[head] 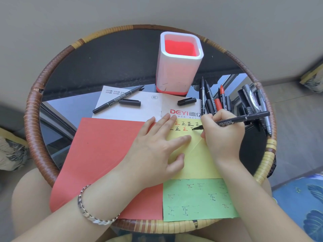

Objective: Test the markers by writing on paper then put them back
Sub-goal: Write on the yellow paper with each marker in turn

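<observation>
My right hand point(222, 135) grips a black marker point(244, 118), its tip touching the yellow paper point(197, 161) beside two rows of black and red written characters. My left hand point(157, 145) lies flat with straight fingers on the yellow paper, holding it down. A white pen holder point(176, 74) with a red inside stands at the back of the table. An uncapped black marker point(117, 100) lies on the white sheet point(150, 109) with a loose cap point(130, 102) beside it. Another cap point(186, 101) lies near the holder. Several markers point(212, 100) lie to the right.
A red paper point(97, 154) lies under my left arm, a green paper point(197, 199) with written marks at the front. More dark markers point(253, 100) lie at the right rim. The round glass table has a wicker rim point(35, 119).
</observation>
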